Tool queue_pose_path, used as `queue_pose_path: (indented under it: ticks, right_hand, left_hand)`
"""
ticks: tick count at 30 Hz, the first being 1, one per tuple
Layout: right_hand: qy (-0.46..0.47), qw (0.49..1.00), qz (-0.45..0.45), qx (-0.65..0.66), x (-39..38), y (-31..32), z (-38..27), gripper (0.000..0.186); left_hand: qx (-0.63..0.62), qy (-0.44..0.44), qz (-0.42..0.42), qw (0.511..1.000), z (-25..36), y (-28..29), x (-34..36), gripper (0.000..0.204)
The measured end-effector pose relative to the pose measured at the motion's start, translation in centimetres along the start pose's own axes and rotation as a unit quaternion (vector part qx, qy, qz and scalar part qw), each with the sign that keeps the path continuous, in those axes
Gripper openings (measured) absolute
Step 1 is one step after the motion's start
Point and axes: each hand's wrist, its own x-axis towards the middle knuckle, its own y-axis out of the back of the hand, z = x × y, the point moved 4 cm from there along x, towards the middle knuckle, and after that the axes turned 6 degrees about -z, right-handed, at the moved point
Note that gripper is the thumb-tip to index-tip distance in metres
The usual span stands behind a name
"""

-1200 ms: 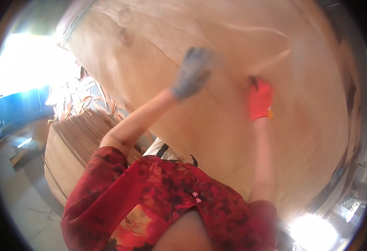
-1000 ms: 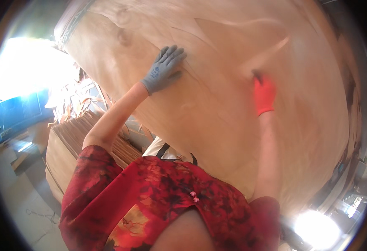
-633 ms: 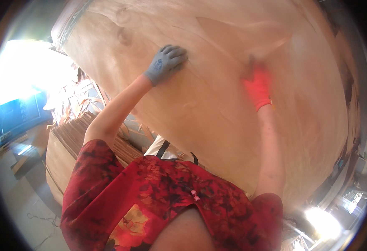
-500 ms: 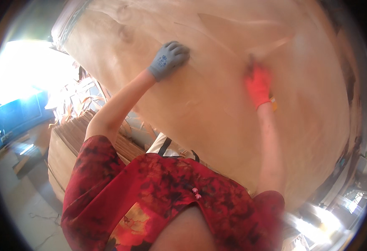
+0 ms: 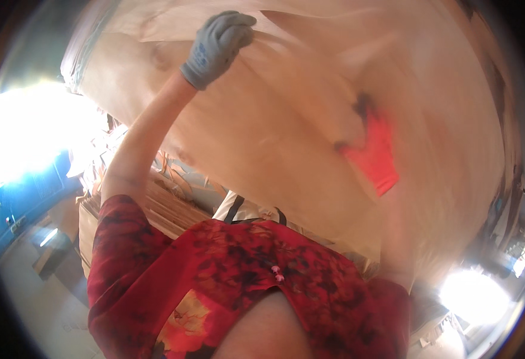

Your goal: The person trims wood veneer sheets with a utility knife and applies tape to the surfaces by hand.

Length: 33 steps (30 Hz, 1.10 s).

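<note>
My left hand [image 5: 217, 45], in a grey glove, is high on the large pale tan veneer sheet [image 5: 262, 137], its fingers curled at a crease near the top; whether they grip the edge there is hidden. My right hand [image 5: 373, 143], in a red glove with dark fingertips, lies on the sheet's right half with fingers spread, blurred by motion. The veneer fills most of the upper view and shows knots, wrinkles and raised folds.
A stack of thin wood sheets [image 5: 167, 203] is below left of the veneer, with loose scraps [image 5: 178, 173] above it. A blue panel [image 5: 29, 197] stands at far left by a bright opening [image 5: 29, 125]. A pale bag with dark straps [image 5: 229, 209] lies under the lower edge.
My left hand has moved up and left, fingers more curled. My right hand has slid down and spread. The upper part of the sheet shows different folds.
</note>
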Motion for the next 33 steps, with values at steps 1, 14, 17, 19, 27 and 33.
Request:
queue_pose_path:
  ticks: [1,14,17,19,27,33]
  right_hand:
    - [-0.023,0.999,-0.006,-0.022,-1.7,-0.2,0.5,0.089]
    - [-0.165,0.986,0.02,-0.021,3.9,20.6,4.0,0.059]
    - [-0.026,0.871,0.306,-0.383,6.9,27.4,0.3,0.048]
    - [0.103,0.873,0.339,-0.335,7.0,23.0,-1.6,0.043]
    - [0.071,0.994,0.078,-0.032,6.8,-4.8,1.1,0.049]
    - [0.05,0.969,-0.049,-0.239,5.7,-9.8,-0.8,0.052]
  left_hand:
    - [0.0,0.013,0.006,1.0,-0.4,-0.2,0.7,0.027]
    - [-0.084,0.086,-0.332,0.936,-10.0,-0.3,13.2,0.012]
    - [-0.089,0.132,-0.274,0.949,-9.4,0.4,16.0,0.014]
    - [-0.086,0.12,-0.256,0.955,-10.1,-1.6,13.4,0.016]
    - [-0.014,0.096,-0.244,0.965,-9.3,-4.7,10.1,0.015]
    - [0.018,0.122,-0.283,0.951,-10.5,-5.7,8.3,0.013]
